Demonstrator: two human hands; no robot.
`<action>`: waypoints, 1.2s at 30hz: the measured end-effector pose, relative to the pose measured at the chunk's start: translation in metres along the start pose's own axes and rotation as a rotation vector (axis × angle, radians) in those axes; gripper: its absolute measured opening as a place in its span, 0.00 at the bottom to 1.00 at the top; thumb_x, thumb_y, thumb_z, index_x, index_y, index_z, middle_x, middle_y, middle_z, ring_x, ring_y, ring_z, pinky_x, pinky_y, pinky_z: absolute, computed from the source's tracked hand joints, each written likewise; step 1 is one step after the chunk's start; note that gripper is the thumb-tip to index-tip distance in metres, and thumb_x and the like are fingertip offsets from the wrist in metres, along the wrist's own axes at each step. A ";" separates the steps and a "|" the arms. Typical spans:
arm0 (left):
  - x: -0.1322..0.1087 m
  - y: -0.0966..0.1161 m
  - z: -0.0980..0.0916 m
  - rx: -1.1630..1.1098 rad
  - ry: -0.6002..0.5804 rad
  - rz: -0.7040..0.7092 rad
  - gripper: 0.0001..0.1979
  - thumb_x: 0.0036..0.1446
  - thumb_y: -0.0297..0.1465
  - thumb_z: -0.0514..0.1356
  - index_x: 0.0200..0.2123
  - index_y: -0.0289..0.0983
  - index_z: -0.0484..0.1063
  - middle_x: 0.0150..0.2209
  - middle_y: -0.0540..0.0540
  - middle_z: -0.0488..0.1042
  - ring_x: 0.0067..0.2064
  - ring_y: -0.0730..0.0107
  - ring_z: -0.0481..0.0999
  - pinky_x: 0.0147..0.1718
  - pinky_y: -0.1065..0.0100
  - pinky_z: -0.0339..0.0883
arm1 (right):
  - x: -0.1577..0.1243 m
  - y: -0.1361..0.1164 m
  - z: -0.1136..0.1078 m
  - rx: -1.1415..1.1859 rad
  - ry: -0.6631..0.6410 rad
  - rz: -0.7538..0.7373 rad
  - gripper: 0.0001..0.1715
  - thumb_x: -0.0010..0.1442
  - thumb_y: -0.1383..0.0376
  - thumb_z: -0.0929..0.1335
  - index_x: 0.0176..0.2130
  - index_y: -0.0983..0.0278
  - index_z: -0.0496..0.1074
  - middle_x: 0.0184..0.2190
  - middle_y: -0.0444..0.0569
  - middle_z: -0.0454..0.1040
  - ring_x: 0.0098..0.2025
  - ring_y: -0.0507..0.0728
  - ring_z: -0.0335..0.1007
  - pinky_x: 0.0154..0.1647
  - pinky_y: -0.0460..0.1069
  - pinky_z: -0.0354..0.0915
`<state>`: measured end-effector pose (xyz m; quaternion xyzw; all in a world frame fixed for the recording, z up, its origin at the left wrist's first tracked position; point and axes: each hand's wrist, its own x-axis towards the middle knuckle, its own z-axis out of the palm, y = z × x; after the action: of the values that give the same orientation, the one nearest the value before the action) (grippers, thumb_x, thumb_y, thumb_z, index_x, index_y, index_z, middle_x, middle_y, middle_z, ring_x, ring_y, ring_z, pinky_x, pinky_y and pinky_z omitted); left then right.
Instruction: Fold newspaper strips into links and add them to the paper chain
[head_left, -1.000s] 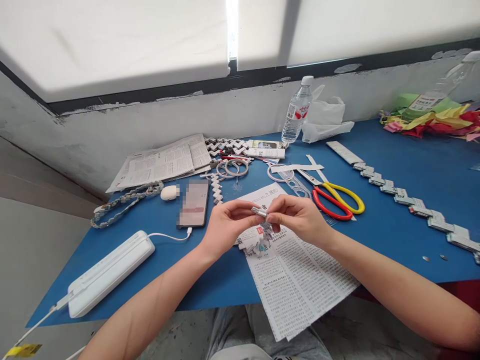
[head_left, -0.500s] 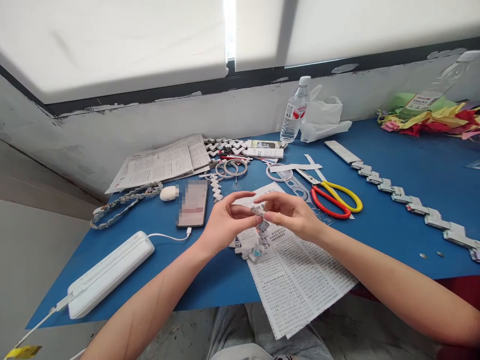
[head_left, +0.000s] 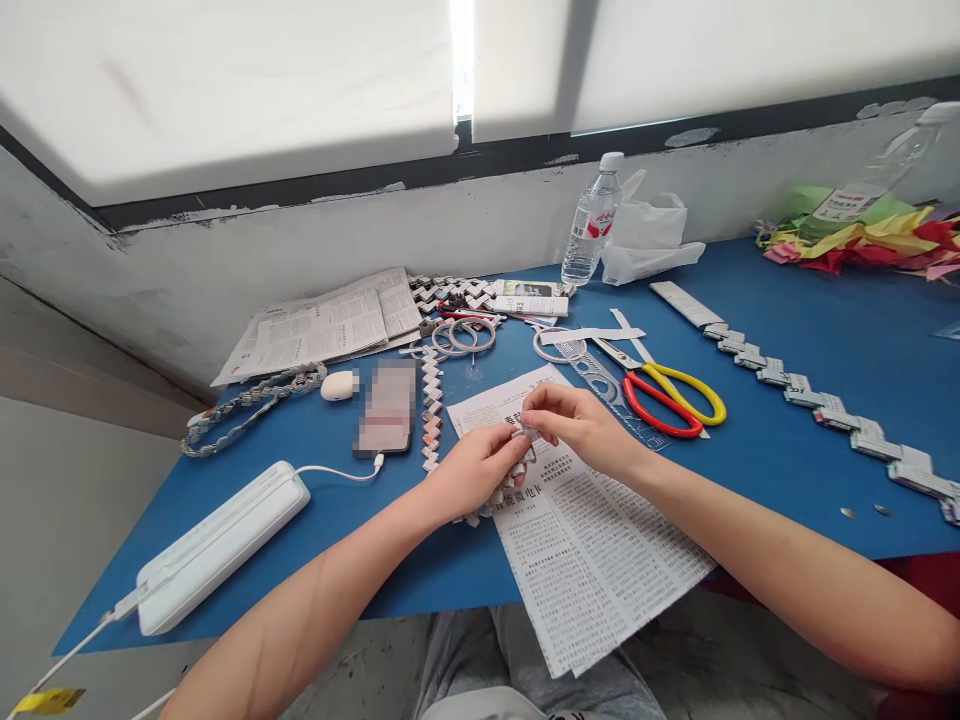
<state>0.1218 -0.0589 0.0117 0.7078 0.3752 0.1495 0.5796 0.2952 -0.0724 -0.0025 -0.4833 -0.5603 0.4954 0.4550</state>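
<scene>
My left hand (head_left: 476,468) is closed around a folded-newspaper chain (head_left: 474,517), part of which shows below the palm and past the fingertips. At the chain's upper end my right hand (head_left: 576,425) pinches, its thumb and forefinger pressed together on a small end piece of it. The fingers cover much of that end. Beneath both hands lies a printed newspaper sheet (head_left: 592,560), its lower corner hanging over the table edge. Left of the sheet, a narrow zigzag paper strip (head_left: 431,410) runs along the blue table (head_left: 765,480).
Scissors (head_left: 671,400) with red and yellow handles lie on the right beside a clear ruler (head_left: 600,380). A longer paper chain (head_left: 814,397) stretches further right. To the left are a phone (head_left: 386,405), a white power bank (head_left: 225,550) and newspapers (head_left: 322,325). A water bottle (head_left: 592,225) stands behind.
My left hand has turned palm-down and lowered, now wrapping the chain. My right hand has curled into a pinch at its end. More of the zigzag strip and the newspaper's left part shows.
</scene>
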 end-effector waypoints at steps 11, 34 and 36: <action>0.001 -0.002 -0.005 0.118 0.017 0.033 0.17 0.61 0.40 0.50 0.24 0.37 0.63 0.22 0.52 0.63 0.24 0.74 0.62 0.21 0.72 0.55 | 0.004 0.006 -0.003 0.002 -0.136 0.104 0.12 0.56 0.57 0.68 0.30 0.64 0.69 0.19 0.41 0.65 0.23 0.51 0.61 0.25 0.47 0.60; 0.025 -0.027 -0.024 0.433 0.547 0.043 0.29 0.60 0.38 0.55 0.62 0.32 0.58 0.48 0.35 0.71 0.44 0.58 0.73 0.43 0.60 0.67 | 0.000 0.006 0.003 -0.659 -0.067 0.117 0.25 0.47 0.48 0.74 0.37 0.63 0.71 0.39 0.53 0.74 0.39 0.61 0.69 0.37 0.53 0.63; 0.029 -0.030 -0.027 0.484 0.553 0.046 0.29 0.61 0.36 0.54 0.62 0.30 0.56 0.50 0.34 0.70 0.47 0.57 0.72 0.45 0.59 0.66 | -0.004 0.005 0.009 -0.733 -0.090 0.097 0.25 0.46 0.53 0.75 0.39 0.63 0.70 0.42 0.53 0.73 0.42 0.62 0.68 0.38 0.52 0.61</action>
<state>0.1132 -0.0182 -0.0154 0.7655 0.5263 0.2551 0.2683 0.2875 -0.0771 -0.0082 -0.6178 -0.6966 0.3034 0.2026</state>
